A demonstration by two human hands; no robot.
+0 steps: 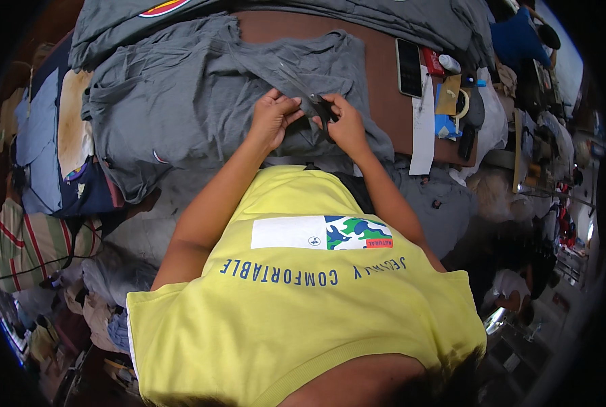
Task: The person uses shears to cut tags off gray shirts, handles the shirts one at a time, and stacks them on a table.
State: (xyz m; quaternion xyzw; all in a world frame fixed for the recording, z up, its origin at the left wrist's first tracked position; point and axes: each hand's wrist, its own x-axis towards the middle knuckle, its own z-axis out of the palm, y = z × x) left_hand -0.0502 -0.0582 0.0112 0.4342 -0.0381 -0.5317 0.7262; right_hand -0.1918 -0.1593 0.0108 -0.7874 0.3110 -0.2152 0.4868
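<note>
My right hand is closed round the black handles of a pair of scissors. Their blades point away from me and to the left, over a grey garment spread on the table. Close beside the scissors, my left hand has its thumb and fingers pinched together above the same cloth. Whatever is between those fingertips is too small to make out. The garment is creased, and its near edge hangs over the table's front.
More grey cloth lies along the far side of the brown table. To the right are a phone, a paper strip and a tape roll. Folded blue cloth lies at left, near a person in a striped garment.
</note>
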